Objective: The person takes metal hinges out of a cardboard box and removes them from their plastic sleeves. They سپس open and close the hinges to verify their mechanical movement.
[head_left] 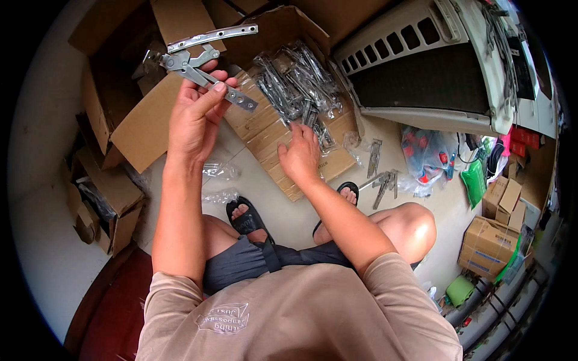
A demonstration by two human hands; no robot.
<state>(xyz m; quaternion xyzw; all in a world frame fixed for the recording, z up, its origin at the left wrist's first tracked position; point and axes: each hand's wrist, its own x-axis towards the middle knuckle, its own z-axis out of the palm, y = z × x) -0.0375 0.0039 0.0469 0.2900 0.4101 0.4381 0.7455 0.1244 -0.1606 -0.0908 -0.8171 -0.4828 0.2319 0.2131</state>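
My left hand [201,114] is raised at the upper left, its fingers closed around a metal folding hinge [195,69]. The hinge is spread: a long drilled strip reaches up to the right, and a shorter drilled arm points down past my fingertips. My right hand [301,153] is lower, over a flattened cardboard flap [259,129], with the thumb apart from the fingers. Its fingertips touch the near edge of a pile of similar metal hinges [295,81], many in clear plastic wrap. Whether the fingertips pinch one of them is hard to see.
Open cardboard boxes [144,123] stand at the left. A pale slotted plastic casing [421,66] leans at the upper right. Loose hinges [385,183] lie on the floor by my right foot, near a clear bag [421,153]. A taped carton [487,246] is farther right.
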